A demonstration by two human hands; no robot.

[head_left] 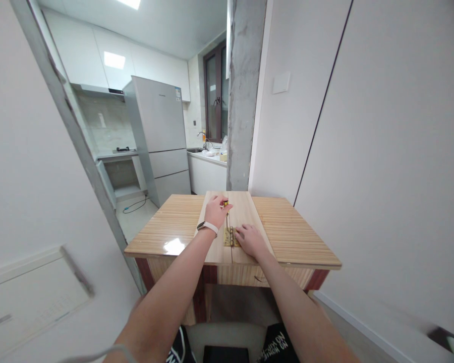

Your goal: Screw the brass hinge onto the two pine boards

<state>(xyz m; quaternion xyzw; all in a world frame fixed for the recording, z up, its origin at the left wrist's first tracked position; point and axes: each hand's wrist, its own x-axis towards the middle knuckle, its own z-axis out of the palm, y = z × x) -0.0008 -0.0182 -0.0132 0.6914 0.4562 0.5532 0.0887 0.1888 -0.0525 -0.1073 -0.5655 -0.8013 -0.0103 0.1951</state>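
Two pale wooden boards (244, 209) lie side by side with a narrow seam between them. A brass-coloured butt hinge (227, 238) straddles that seam toward the near end, its leaves spread flat. My left hand (215, 212), wearing a wristband, is closed in a pinch around a small screwdriver (226, 203) with a yellow and black handle. Its thin shaft points down toward the hinge's left leaf; whether the tip touches a screw is too small to tell. My right hand (252, 240) rests on the right board, fingers extended, fingertips on the hinge's right leaf and partly hiding it.
The boards lie across a striped wooden table (295, 232) with a drawer at its front. Walls stand close on both sides. Beyond the table are a grey pillar (245, 101), a silver refrigerator (161, 121) and a kitchen counter with a sink (195, 150). My knees are below the table's near edge.
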